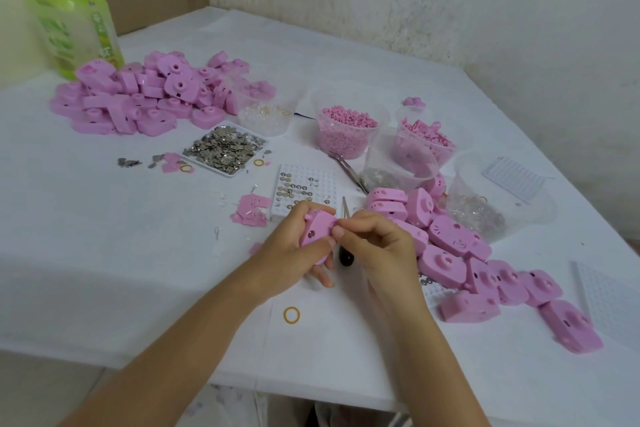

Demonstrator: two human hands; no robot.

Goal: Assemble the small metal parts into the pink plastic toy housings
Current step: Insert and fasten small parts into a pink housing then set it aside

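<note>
Your left hand [294,246] grips one pink housing [317,235] just above the table [138,270] at near centre, fingers curled round its left side and underside. Your right hand [377,246] meets it from the right, with thumb and forefinger pressed together in a pinch on the housing's right corner. Whether a metal part sits under those fingertips cannot be seen.

This looks like the seating step, with a small piece being pressed into the housing. A black-handled tool [345,258] stands between your hands, but I cannot tell if you hold it.

The next move calls for firm, square pressure so the piece goes in flat. After that, take a fresh metal disc [288,190] from the white grid tray [323,180] just beyond your hands. The row of housings [460,253] lies to the right.
</note>
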